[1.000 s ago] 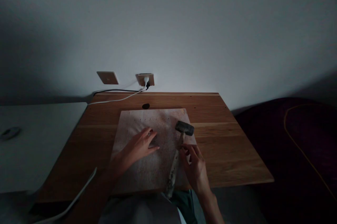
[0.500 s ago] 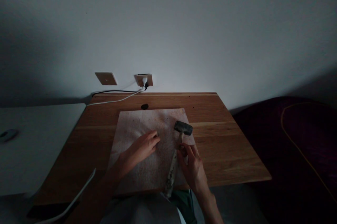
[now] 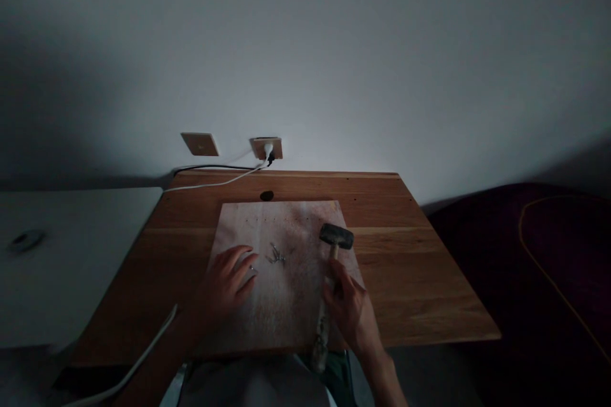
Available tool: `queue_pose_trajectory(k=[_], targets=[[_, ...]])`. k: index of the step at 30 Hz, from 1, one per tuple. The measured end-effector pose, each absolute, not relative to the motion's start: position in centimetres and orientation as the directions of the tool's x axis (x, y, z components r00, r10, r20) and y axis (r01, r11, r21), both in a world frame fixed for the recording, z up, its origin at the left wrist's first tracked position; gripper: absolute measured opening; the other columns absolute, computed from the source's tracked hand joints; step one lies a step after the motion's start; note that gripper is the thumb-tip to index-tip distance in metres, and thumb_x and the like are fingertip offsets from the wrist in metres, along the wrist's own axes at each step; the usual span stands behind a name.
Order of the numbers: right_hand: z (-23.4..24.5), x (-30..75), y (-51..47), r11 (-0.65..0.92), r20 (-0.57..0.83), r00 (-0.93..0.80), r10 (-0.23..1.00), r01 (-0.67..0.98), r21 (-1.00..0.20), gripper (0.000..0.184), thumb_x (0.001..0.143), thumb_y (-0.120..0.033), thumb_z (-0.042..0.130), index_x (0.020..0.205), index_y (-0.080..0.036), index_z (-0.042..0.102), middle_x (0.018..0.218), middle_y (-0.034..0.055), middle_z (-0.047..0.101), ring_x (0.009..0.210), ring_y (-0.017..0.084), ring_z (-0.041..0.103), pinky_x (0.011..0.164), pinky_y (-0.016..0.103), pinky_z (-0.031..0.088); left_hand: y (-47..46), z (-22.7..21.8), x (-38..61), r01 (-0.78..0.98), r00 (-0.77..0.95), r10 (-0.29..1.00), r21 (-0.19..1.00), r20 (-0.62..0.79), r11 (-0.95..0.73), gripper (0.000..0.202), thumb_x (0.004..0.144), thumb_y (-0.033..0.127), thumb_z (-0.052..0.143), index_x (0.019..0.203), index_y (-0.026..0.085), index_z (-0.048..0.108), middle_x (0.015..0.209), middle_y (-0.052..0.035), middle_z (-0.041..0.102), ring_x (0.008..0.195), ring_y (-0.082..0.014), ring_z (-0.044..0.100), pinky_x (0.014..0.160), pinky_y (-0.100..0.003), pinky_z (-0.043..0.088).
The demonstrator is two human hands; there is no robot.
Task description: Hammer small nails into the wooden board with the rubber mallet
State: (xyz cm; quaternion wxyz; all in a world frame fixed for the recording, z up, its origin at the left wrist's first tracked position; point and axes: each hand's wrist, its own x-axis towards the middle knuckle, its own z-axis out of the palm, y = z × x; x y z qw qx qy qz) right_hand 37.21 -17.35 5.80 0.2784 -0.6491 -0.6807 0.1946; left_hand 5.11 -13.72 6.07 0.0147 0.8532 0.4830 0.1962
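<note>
A hammer [image 3: 337,236] with a dark head and a pale, worn handle lies over the right side of a light wooden board. My right hand [image 3: 351,308] is closed round its handle just below the head; the handle's end reaches past the board's front edge. On the left of the board [image 3: 286,305], my left hand [image 3: 229,279] has its fingers spread. A tiny shiny bit, perhaps a nail, shows between those fingertips; whether they touch it I cannot tell. Just right of them lies a small heap of nails [image 3: 277,255]. A row of small dark dots crosses the board's far part.
The board rests on a wooden table [image 3: 420,292] against a wall. A socket [image 3: 266,148] with plugs feeds a white cable [image 3: 214,185] and a black one along the back edge. A white surface [image 3: 95,267] adjoins at left; a dark purple object [image 3: 548,267] stands at right.
My left hand has moved left and toward me, and its fingers have spread, uncovering the nails. My right hand has closed further round the hammer's handle. The view has shifted slightly.
</note>
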Motion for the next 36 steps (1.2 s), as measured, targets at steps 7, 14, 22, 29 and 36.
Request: queue_pose_trajectory(k=[7, 14, 22, 29, 36], targets=[[4.9, 36.3, -17.6, 0.112, 0.197, 0.009, 0.98, 0.795, -0.596, 0.044, 0.106, -0.04, 0.047, 0.143, -0.02, 0.055, 0.111, 0.0127, 0.076, 0.094, 0.027, 0.074, 0.081, 0.037, 0.058, -19.4, 5.5, 3.9, 0.888, 0.402, 0.865, 0.104, 0.299, -0.449, 0.042, 0.107, 0.048, 0.049, 0.134, 0.02, 0.063, 0.145, -0.0132, 0.061, 0.133, -0.031, 0.057, 0.109, -0.048, 0.051], [3.5, 39.7, -16.9, 0.071, 0.409, 0.091, 0.908, 0.929, -0.363, 0.051, 0.107, -0.051, 0.04, 0.137, -0.016, 0.06, 0.123, 0.0228, 0.068, 0.109, 0.038, 0.062, 0.094, 0.058, 0.05, -21.1, 4.9, 3.5, 0.889, 0.424, 0.854, 0.042, 0.302, -0.456, 0.044, 0.108, 0.047, 0.045, 0.135, 0.016, 0.063, 0.144, -0.0152, 0.063, 0.132, -0.0316, 0.058, 0.112, -0.049, 0.048], [3.6, 39.1, -16.4, 0.102, 0.294, 0.054, 0.954, 0.866, -0.49, 0.057, 0.104, -0.06, 0.042, 0.137, -0.018, 0.061, 0.125, 0.0195, 0.071, 0.11, 0.036, 0.067, 0.092, 0.052, 0.055, -21.1, 4.6, 3.9, 0.95, 0.281, 0.916, 0.051, 0.287, -0.308, 0.042, 0.106, 0.048, 0.051, 0.134, 0.019, 0.065, 0.131, -0.0142, 0.07, 0.121, -0.0328, 0.064, 0.113, -0.056, 0.046], [4.2, 33.2, -15.9, 0.176, 0.237, -0.049, 0.97, 0.815, -0.552, 0.055, 0.105, -0.058, 0.044, 0.139, -0.017, 0.06, 0.129, 0.0189, 0.072, 0.114, 0.036, 0.068, 0.098, 0.054, 0.056, -21.5, 5.6, -0.8, 0.988, 0.111, 0.958, 0.072, 0.265, -0.135, 0.041, 0.108, 0.043, 0.043, 0.131, 0.017, 0.066, 0.126, -0.0158, 0.071, 0.117, -0.0334, 0.067, 0.12, -0.064, 0.036], [3.2, 26.0, -15.2, 0.643, 0.444, -0.473, 0.761, 0.637, -0.425, 0.043, 0.105, -0.025, 0.041, 0.144, -0.024, 0.059, 0.149, 0.0162, 0.059, 0.139, 0.033, 0.055, 0.111, 0.058, 0.049, -22.5, 4.5, -8.0, 0.995, -0.015, 0.962, 0.1, 0.274, -0.013, 0.037, 0.101, 0.018, 0.039, 0.118, 0.02, 0.071, 0.139, -0.0188, 0.066, 0.14, -0.0406, 0.053, 0.116, -0.071, 0.036]])
